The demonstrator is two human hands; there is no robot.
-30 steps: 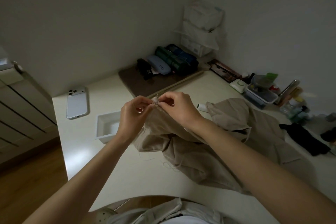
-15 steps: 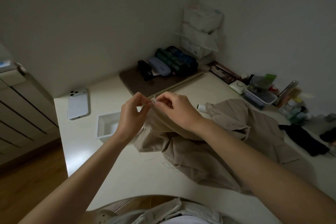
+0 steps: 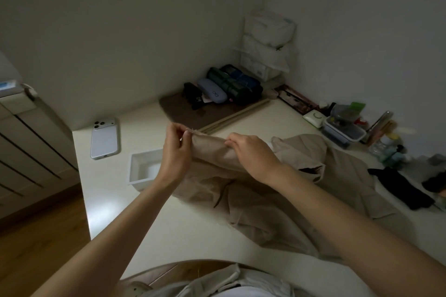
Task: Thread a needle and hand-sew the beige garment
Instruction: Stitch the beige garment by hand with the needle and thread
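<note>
The beige garment [image 3: 277, 202] lies crumpled over the white table [image 3: 135, 214], and one edge of it is lifted off the surface. My left hand [image 3: 175, 152] pinches the left end of that raised edge. My right hand [image 3: 251, 154] grips the same edge further right, so the fabric stretches between the two hands. I cannot make out the needle or the thread in the dim light.
A white phone [image 3: 105, 138] lies face down at the left, and a small white tray [image 3: 142, 169] sits beside my left wrist. Cases on a brown mat [image 3: 178, 111] fill the back corner. Containers and bottles [image 3: 345, 128] line the right wall; dark cloth [image 3: 398, 185] lies right.
My hands were close together at one point of the fabric. They have drawn apart, the right hand sliding right along the edge, and the fabric is now stretched between them.
</note>
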